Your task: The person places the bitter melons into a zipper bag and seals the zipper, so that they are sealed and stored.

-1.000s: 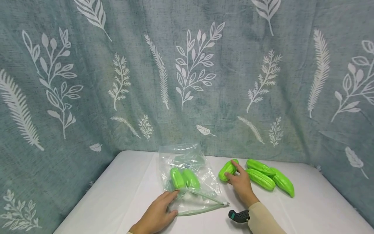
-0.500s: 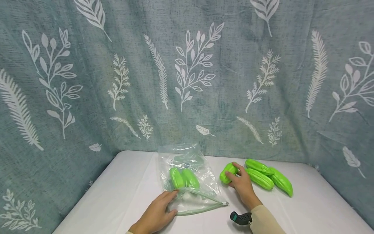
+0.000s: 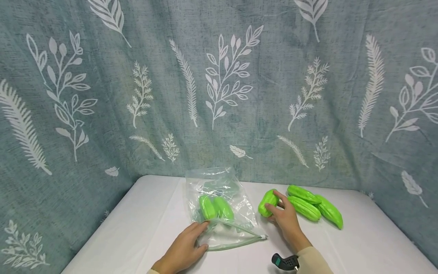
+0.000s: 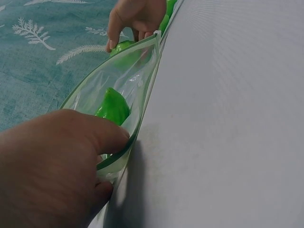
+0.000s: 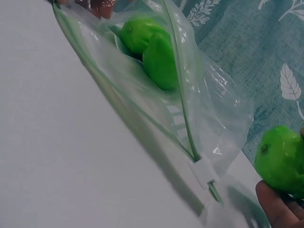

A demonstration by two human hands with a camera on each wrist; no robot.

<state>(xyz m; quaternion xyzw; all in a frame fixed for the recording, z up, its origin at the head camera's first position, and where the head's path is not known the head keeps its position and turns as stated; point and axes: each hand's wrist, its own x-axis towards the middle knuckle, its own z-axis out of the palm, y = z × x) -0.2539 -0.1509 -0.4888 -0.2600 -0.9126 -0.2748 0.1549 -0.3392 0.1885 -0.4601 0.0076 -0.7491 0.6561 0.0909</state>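
Pinching the clear bag (image 3: 232, 246): left hand (image 3: 183, 246), at its rim
Inside: two green vegetables (image 3: 207, 208)
Right hand (image 3: 286, 220): curled round another vegetable (image 3: 267, 202) beside the bag; dark spot, right wrist view only
Pile (image 3: 303, 209): three more, clear only in head view

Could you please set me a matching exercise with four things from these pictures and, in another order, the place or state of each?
1. Clear plastic bag with a green zip
2. Pair of glossy green vegetables
3. Single glossy green vegetable
4. Trio of elongated glossy green vegetables

A. On the white table, right of the right hand
B. Mouth open, edge held by the left hand
C. Held in the right hand
D. Inside the bag

Pairs: 1-B, 2-D, 3-C, 4-A
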